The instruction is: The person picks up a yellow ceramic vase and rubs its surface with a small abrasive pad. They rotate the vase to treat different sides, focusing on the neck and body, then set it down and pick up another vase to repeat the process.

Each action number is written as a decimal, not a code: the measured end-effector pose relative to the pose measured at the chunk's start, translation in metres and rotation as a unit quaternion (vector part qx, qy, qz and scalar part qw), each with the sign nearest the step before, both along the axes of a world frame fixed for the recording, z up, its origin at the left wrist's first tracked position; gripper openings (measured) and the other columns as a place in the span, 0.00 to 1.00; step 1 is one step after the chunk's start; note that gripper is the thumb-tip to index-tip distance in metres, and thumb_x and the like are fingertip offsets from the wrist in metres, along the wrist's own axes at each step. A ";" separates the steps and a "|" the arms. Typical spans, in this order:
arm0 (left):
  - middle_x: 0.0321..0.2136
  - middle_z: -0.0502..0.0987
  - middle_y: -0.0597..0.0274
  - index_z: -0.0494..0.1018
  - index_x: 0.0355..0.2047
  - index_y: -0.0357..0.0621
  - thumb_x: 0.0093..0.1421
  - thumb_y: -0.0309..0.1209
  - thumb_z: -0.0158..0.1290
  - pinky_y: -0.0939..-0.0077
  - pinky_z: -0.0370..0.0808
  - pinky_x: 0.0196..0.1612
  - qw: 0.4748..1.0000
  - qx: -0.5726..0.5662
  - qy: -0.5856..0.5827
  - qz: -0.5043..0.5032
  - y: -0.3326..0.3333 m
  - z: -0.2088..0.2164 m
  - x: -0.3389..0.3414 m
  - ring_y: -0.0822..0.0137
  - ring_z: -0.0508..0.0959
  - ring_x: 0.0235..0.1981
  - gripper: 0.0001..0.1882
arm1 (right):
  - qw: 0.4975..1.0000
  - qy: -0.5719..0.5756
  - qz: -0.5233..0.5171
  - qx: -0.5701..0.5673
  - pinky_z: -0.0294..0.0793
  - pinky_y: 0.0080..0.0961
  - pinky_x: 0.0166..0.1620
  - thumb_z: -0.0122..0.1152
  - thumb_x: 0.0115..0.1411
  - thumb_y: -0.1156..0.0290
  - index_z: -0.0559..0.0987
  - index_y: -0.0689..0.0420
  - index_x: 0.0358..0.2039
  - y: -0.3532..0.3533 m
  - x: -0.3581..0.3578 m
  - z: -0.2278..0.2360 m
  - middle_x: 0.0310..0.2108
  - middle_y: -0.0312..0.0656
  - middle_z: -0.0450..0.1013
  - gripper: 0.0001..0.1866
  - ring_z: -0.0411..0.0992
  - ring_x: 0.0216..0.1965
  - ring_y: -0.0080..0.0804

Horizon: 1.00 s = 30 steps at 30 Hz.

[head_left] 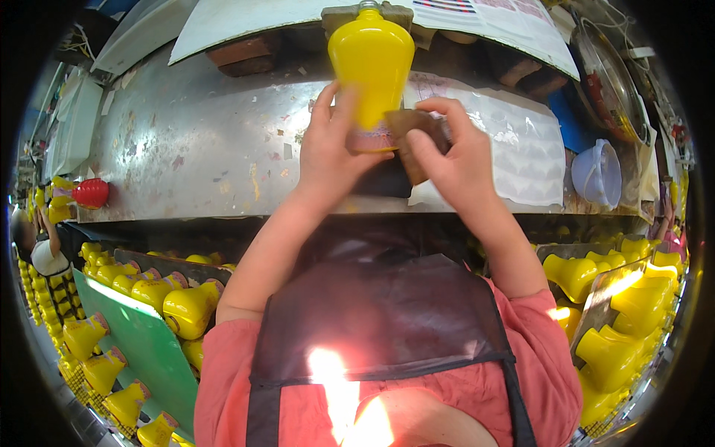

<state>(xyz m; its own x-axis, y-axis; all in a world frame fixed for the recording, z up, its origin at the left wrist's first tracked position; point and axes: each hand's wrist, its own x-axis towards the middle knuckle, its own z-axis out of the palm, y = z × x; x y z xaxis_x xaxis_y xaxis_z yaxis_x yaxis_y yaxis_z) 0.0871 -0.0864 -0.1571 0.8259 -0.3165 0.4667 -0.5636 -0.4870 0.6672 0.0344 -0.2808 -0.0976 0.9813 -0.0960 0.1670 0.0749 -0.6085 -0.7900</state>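
Note:
A glossy yellow vase (370, 56) lies lengthwise at the top centre. Its wide end rests against a dark holder with a metal knob (368, 6), and its narrow end points toward me. Around that narrow end runs a pinkish patterned band (372, 139). My left hand (325, 156) is closed about the narrow part from the left, its fingertips blurred and its thumb by the band. In my right hand (465, 153) a flat brown pad (412, 141) is gripped between thumb and fingers; its edge meets the band's right side. The pad's material is unclear.
The metal worktable (201, 141) has paint specks. White sheets (514, 141) lie right, near a pale bucket (598, 175); a red container (91, 194) stands left. Yellow vases fill racks on both sides, beside a green board (134, 343). Another person (48, 253) is at far left.

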 end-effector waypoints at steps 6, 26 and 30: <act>0.69 0.62 0.44 0.56 0.74 0.41 0.46 0.31 0.75 0.58 0.73 0.63 0.999 -0.002 0.036 -0.024 0.004 -0.004 0.002 0.43 0.70 0.65 0.57 | 0.997 0.063 -0.034 0.003 0.74 0.27 0.34 0.65 0.63 0.65 0.77 0.55 0.50 0.002 -0.003 -0.010 0.28 0.43 0.78 0.16 0.75 0.26 0.30; 0.68 0.61 0.53 0.48 0.76 0.43 0.58 0.32 0.62 0.61 0.66 0.65 0.957 -0.189 0.209 -0.068 -0.001 -0.009 0.001 0.60 0.70 0.59 0.49 | 0.967 -0.110 0.149 -0.174 0.81 0.30 0.41 0.68 0.61 0.70 0.81 0.51 0.53 -0.015 0.026 0.008 0.40 0.45 0.82 0.18 0.82 0.38 0.46; 0.68 0.61 0.52 0.48 0.75 0.43 0.56 0.31 0.63 0.61 0.67 0.64 0.956 -0.186 0.218 -0.064 0.001 -0.005 0.001 0.59 0.69 0.58 0.50 | 0.959 -0.198 0.053 -0.196 0.80 0.36 0.36 0.64 0.64 0.69 0.83 0.48 0.46 -0.017 0.042 0.012 0.34 0.43 0.81 0.10 0.80 0.33 0.46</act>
